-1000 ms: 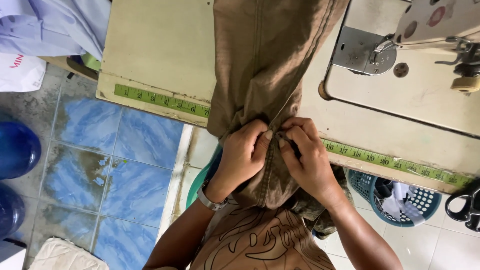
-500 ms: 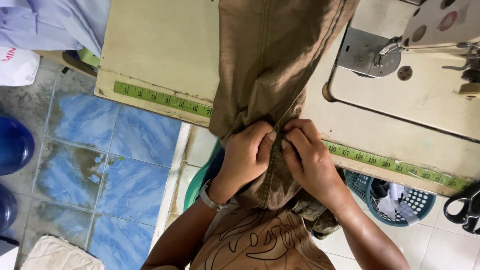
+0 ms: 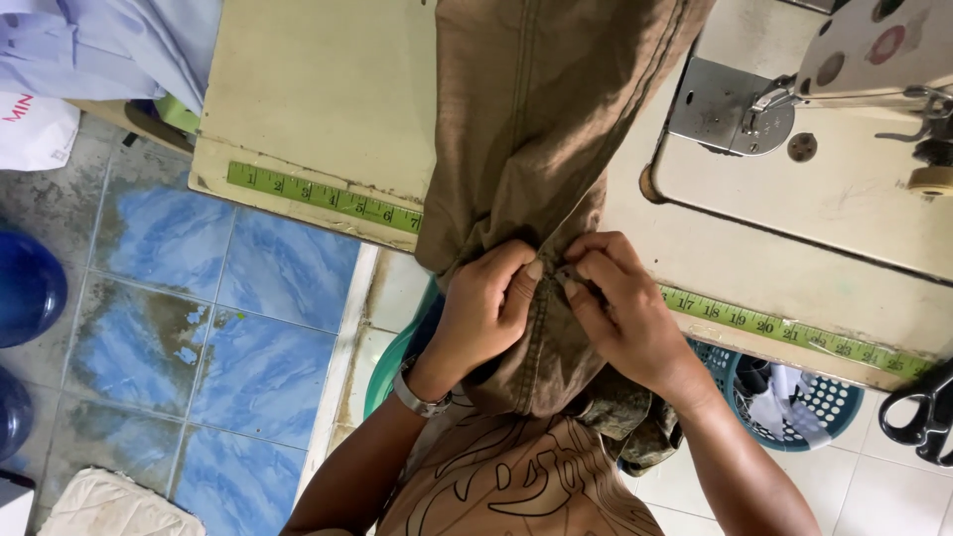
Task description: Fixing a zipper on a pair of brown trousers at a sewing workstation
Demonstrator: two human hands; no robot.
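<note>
At the near edge of the sewing table (image 3: 318, 89), seen from the head camera, I have both hands meeting on a brown garment (image 3: 536, 129). My left hand (image 3: 483, 313) is curled, its fingers folded over the cloth and its thumb pressing down along a stitched seam, so it is pinching a fold of the fabric. My right hand (image 3: 620, 308) sits just beside it, fingertips bent inward and pressed against the same seam, also gripping the cloth; the two hands touch or nearly touch at the fingertips, right where the fabric bunches. A wristwatch (image 3: 417, 395) sits on my left wrist.

The garment runs from the far side of the table toward me, drapes over the table edge and hangs down into my lap, where it meets my patterned shirt (image 3: 506, 481). A darker, mottled piece of cloth (image 3: 625, 422) is bunched below my right wrist.

A green measuring tape (image 3: 318, 194) is fixed along the table's front edge on the left, and it shows again to the right of my hands. The sewing machine (image 3: 854, 60) stands at the upper right, well apart from my hands, with its metal plate (image 3: 730, 109) near the fabric's right side. Black scissors (image 3: 923, 417) hang at the far right edge. Under the table I see a teal basket (image 3: 794, 397) holding scraps, and blue floor tiles (image 3: 199, 298) to the left. Pale folded clothing (image 3: 99, 45) lies at the upper left.
</note>
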